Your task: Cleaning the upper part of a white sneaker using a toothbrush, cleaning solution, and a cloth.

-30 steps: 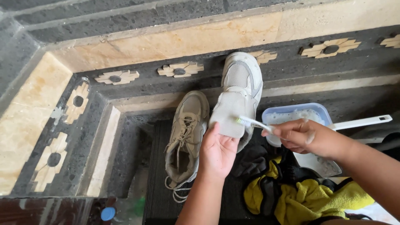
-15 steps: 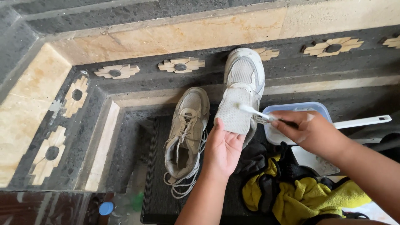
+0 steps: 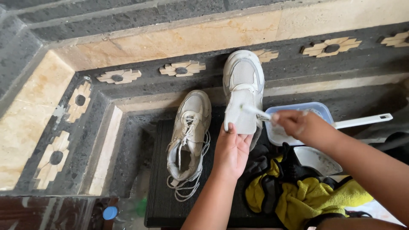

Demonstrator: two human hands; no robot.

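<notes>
White insole (image 3: 241, 115) pinched by left hand (image 3: 232, 150), fingers clamped on its near edge. Right hand (image 3: 298, 126) fingers together round a toothbrush (image 3: 256, 112), bristles on insole; laced shoe (image 3: 188, 132) just left.

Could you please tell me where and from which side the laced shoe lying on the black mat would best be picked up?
Probably at the heel collar of the laced shoe, coming from above on the near side. Its open mouth faces up with the heel toward the person, so fingers can hook inside. The loose laces spill past the heel; avoid them. The toe points at the stone step.

Left hand (image 3: 232, 149) cupped upward, right hand (image 3: 298, 124) pinching.
</notes>
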